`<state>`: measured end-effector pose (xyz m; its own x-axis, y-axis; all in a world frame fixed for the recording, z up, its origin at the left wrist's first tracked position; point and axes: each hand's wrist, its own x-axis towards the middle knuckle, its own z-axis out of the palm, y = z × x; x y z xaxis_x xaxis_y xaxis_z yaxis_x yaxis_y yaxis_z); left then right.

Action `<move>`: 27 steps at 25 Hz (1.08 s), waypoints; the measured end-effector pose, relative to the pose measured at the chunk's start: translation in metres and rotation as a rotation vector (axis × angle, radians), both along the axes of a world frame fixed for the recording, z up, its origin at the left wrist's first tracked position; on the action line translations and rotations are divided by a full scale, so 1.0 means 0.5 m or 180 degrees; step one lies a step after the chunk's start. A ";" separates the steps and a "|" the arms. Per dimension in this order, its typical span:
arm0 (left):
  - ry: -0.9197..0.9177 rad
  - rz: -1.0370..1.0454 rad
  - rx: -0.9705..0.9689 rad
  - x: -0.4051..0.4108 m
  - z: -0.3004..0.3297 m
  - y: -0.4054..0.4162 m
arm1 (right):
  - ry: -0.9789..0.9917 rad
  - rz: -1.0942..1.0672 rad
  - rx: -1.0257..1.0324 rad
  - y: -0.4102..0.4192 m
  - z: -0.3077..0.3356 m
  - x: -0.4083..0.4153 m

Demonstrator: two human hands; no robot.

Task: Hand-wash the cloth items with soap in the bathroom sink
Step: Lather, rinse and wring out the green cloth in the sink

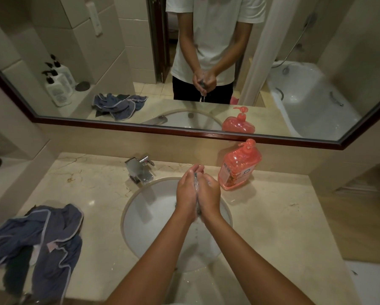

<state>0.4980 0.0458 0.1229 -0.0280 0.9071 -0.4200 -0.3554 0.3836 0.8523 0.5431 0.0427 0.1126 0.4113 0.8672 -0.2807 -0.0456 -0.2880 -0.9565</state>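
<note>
Over the round white basin [149, 216], the left hand [185, 192] and right hand [209, 194] were pressed palm to palm, clamped on a small dark wet cloth [196, 177] that barely showed between them, apparently lathered with suds. A crumpled blue-grey garment with pale piping [41, 236] lay on the beige marble counter [272, 227], left of the basin. The red pump soap bottle [238, 166] stood just beyond the right hand, the chrome tap [139, 169] behind the basin.

white pump bottles [58, 83] reflected in mirror [206, 134]
</note>
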 end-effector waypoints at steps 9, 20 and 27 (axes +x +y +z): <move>0.0410 -0.0540 0.0407 0.021 -0.026 -0.033 | 0.0435 -0.0900 0.0161 0.035 0.025 0.035; 0.1855 0.0028 0.0628 -0.024 -0.042 0.003 | 0.0422 0.0242 -0.0227 0.023 0.002 0.067; 0.1656 0.0273 0.0230 -0.027 -0.008 0.045 | -0.0284 0.0541 0.0274 -0.014 0.004 0.029</move>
<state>0.4847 0.0682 0.1191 -0.2913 0.9186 -0.2672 0.0938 0.3054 0.9476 0.5578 0.0357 0.1146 0.2769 0.9454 -0.1716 0.0828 -0.2014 -0.9760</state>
